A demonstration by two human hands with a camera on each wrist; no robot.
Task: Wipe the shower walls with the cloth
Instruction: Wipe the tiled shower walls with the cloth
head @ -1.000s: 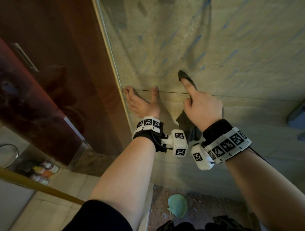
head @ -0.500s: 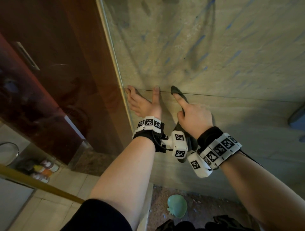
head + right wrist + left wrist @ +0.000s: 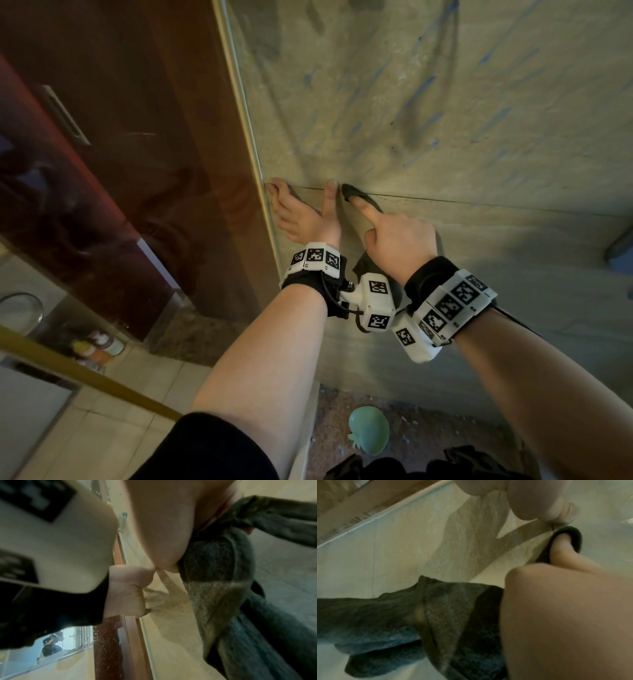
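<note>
The right hand [image 3: 399, 236] gripped the dark grey cloth [image 3: 447, 622], its index finger stretched out with a fold of the fabric wrapped over the tip and pressed into the horizontal grout line [image 3: 479, 202] of the tiled shower wall [image 3: 445, 102]. That narrow point of contact seemed chosen to work the joint itself, not the broad tile face. The rest of the cloth hung bunched below the palm, trailing down against the wall. The left hand [image 3: 301, 219] lay released, fingers straight and spread flat on the tile just beside the glass panel edge [image 3: 253, 164], probably as a brace. Blue streaks [image 3: 414, 92] marked the wall above, so most of the wiping looked undone. On the shower floor lay a green object [image 3: 369, 435].
</note>
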